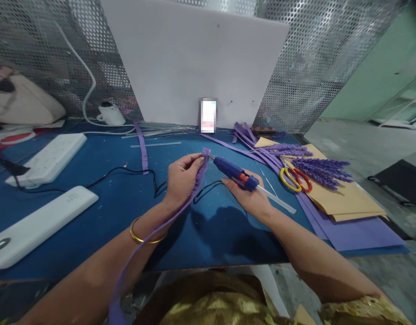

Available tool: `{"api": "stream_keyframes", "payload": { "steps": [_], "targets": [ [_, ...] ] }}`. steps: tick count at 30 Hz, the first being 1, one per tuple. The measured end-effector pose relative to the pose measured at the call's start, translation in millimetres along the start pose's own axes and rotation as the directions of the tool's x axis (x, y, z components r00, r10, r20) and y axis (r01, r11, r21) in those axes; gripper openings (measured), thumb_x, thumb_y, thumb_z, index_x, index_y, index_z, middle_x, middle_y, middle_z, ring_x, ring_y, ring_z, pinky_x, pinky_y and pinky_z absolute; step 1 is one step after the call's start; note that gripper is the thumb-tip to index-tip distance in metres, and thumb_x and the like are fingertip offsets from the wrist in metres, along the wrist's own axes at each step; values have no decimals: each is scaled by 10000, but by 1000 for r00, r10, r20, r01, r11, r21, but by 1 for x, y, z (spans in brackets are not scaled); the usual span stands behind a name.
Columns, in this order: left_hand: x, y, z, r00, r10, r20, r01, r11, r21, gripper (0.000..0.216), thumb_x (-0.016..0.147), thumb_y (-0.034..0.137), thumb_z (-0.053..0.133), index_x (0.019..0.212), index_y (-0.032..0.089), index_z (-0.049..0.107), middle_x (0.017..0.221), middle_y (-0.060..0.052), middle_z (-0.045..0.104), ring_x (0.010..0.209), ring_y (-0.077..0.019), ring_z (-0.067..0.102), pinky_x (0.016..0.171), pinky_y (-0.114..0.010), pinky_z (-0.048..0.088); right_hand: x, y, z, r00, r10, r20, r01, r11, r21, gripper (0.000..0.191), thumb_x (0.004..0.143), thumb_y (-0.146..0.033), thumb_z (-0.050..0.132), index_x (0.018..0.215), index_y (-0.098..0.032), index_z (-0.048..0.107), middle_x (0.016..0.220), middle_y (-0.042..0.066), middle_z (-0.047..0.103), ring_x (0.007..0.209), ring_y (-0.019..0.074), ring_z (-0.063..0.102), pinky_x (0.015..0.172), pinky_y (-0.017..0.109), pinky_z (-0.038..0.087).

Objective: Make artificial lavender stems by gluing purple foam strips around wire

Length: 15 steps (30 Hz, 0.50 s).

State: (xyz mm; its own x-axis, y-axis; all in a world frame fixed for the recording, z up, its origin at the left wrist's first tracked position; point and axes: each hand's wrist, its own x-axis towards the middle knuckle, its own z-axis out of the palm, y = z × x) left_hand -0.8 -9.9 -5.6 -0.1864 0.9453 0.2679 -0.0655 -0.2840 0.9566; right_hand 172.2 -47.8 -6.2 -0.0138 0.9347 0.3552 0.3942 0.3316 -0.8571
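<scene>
A long, narrow purple strip [175, 215] of paper-like material has its upper end raised over the middle of a blue tabletop [109, 153]; this end serves as the dial's centre, with twelve o'clock pointing away from the person. The left hand [182, 178] pinches the strip just below that end between thumb and fingers, and the rest trails toward seven o'clock across the forearm, passing over a smooth gold bangle [148, 239]. At four o'clock, the right hand [250, 198] grips a blue plastic glue gun [233, 171] with red parts. Its nozzle points at the raised end; whether the two touch cannot be told. A translucent glue stick [278, 202] projects from the gun's rear toward four o'clock.

Farther out, between two and three o'clock, lies a bundle of loose purple strips [250, 141]. Near three o'clock are purple lavender-like sprigs [324, 168] and scissors with one yellow and one red handle [302, 180], beside tan paper sheets [346, 198]. At nine o'clock rest a flat purple length [142, 146] and, beyond it, a white power strip [52, 158]. A bright-screened phone [208, 115] stands at twelve o'clock before a large white panel [194, 58].
</scene>
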Motion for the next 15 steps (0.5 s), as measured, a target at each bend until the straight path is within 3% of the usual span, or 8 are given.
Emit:
{"api": "stream_keyframes", "payload": {
  "steps": [15],
  "targets": [
    [1, -1, -1, 1000, 18, -17, -18, 999, 30, 169, 755, 326, 754, 870, 214, 807, 874, -32, 771, 814, -174, 656, 790, -277, 489, -1, 0, 0, 999, 2, 35, -2, 1000, -18, 401, 771, -445, 711, 604, -213, 430, 581, -42, 440, 548, 110, 368, 515, 255, 312]
  ]
}}
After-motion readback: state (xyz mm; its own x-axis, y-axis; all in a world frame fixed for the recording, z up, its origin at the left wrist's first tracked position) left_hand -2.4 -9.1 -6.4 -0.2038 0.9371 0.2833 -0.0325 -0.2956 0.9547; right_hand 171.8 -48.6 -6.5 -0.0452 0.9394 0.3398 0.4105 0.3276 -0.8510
